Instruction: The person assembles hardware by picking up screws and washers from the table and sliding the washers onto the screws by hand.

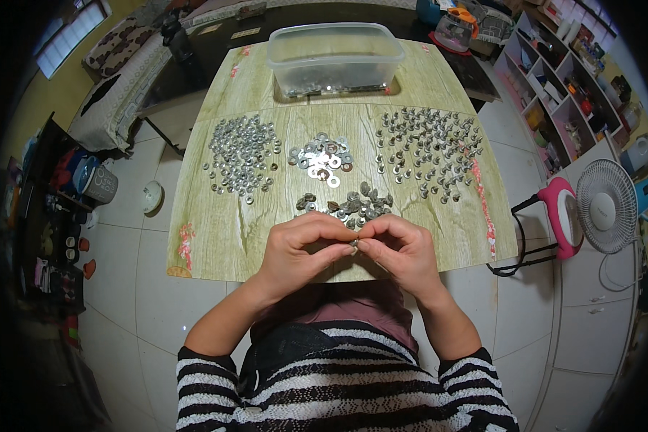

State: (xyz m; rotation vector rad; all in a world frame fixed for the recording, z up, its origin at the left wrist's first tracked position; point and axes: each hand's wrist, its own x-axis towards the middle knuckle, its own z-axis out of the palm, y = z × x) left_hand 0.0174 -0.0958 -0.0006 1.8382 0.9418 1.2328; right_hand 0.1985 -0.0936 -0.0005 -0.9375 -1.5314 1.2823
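My left hand (302, 248) and my right hand (403, 252) meet over the table's near edge, thumbs and forefingers pinching one small metal fastener (354, 244) between them. The fingertips hide most of it, so its exact shape cannot be made out. Just beyond my fingers lies a heap of bolts with parts fitted on them (363, 205), partly covered by my hands. Farther off in the middle is a pile of flat washers (322, 157), a few of them brownish. Many shiny nuts (241, 151) are spread at the left. At the right, many bolts (428, 147) stand mostly upright.
A clear plastic tub (336, 65) stands at the far side of the green wood-patterned table (194, 180). To the right are a pink-and-black stool (558, 216) and a white fan (607, 205). A dark table (230, 32) lies behind, and a shelf unit (561, 79) stands far right.
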